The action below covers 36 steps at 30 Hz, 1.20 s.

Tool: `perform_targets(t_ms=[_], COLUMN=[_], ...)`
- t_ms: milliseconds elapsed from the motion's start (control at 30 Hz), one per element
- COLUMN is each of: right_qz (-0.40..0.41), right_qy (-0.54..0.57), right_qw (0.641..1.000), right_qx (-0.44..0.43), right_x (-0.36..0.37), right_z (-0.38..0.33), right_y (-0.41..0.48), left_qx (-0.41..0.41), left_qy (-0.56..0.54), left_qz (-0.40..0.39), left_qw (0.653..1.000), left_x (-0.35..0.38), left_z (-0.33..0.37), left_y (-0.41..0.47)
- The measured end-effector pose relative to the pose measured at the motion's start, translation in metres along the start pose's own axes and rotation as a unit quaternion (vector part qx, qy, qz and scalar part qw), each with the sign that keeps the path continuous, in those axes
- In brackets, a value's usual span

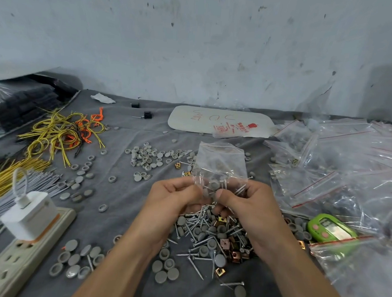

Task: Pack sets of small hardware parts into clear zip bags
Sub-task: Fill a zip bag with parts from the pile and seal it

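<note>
Evidently one set is being filled or closed. In the head view the left hand (174,196) and right hand (248,202) both pinch the near edge of a clear bag (221,163), thumbs pressed against curled fingers, and the rest of the bag stands up beyond them. Inside, just above the pinch, sit a grey cap (214,184) and some screws (240,189). I cannot tell whether the zip runs along the pinched edge. If the set is complete, the next move calls for sliding the pinch along the strip to seal it, minding the screw points against the film; if not, more parts must come from the pile (208,235). That pile of screws, caps and copper clips (225,243) lies straight beneath the grip, so a dropped part would vanish into it. Right of the grip lie filled bags (320,184) and a green timer (329,228). Left of it, well apart, are wires (62,130) and a power strip (9,261).
</note>
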State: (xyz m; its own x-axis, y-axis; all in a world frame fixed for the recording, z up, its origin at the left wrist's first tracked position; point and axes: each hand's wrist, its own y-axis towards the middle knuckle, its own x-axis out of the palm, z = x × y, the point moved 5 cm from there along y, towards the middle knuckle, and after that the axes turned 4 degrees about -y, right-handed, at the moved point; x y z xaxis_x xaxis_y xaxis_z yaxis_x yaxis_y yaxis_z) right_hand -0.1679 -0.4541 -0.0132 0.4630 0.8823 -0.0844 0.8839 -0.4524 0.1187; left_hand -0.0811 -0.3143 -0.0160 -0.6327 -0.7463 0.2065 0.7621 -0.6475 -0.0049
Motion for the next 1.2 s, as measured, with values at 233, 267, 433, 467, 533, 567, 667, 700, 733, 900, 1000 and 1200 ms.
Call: perform_targets(t_ms=[233,267,433,467,533,567,667,700,733,900,1000,1200], right_qz=[0.0,-0.001,-0.002,-0.003,-0.01,-0.014,-0.026,-0.03,-0.031,-0.025,-0.021,-0.048], right_qy=[0.006,0.006,-0.018,-0.02,-0.011,-0.004,-0.006,-0.014,-0.02,-0.065,-0.107,-0.198], right_qw=[1.0,1.0,1.0,1.0,1.0,1.0,1.0,0.999,0.999,0.997,0.994,0.979], right_qx=[0.0,-0.001,-0.003,-0.002,0.001,0.002,0.0,-0.001,-0.002,-0.013,-0.026,-0.032], right_x=[0.001,0.001,0.004,0.005,0.005,0.006,0.008,0.009,0.01,0.007,0.008,0.005], right_z=[0.0,0.0,0.003,0.003,0.003,0.003,0.003,0.003,0.002,0.002,0.001,-0.002], right_y=[0.0,0.0,0.0,0.0,0.0,0.0,-0.001,-0.001,-0.001,-0.002,-0.003,-0.005], left_qx=[0.013,0.018,0.047,0.051,0.059,0.064,0.077,0.081,0.084,0.08,0.067,0.021], left_qy=[-0.001,0.002,0.003,0.005,0.001,-0.007,-0.007,0.0,0.006,0.033,0.041,-0.066], left_qz=[-0.015,-0.016,-0.021,-0.022,-0.024,-0.025,-0.016,-0.011,-0.009,0.013,0.055,0.007], left_qw=[1.0,1.0,0.999,0.998,0.998,0.998,0.997,0.997,0.996,0.996,0.995,0.998], left_x=[-0.002,-0.002,0.0,0.0,0.001,0.002,0.005,0.005,0.005,0.003,-0.001,-0.007], left_z=[-0.003,-0.003,-0.004,-0.003,-0.002,-0.002,0.0,0.0,0.001,-0.001,-0.003,0.002], left_y=[0.001,0.001,0.002,0.002,0.002,0.001,0.0,-0.001,-0.001,-0.001,0.0,0.002])
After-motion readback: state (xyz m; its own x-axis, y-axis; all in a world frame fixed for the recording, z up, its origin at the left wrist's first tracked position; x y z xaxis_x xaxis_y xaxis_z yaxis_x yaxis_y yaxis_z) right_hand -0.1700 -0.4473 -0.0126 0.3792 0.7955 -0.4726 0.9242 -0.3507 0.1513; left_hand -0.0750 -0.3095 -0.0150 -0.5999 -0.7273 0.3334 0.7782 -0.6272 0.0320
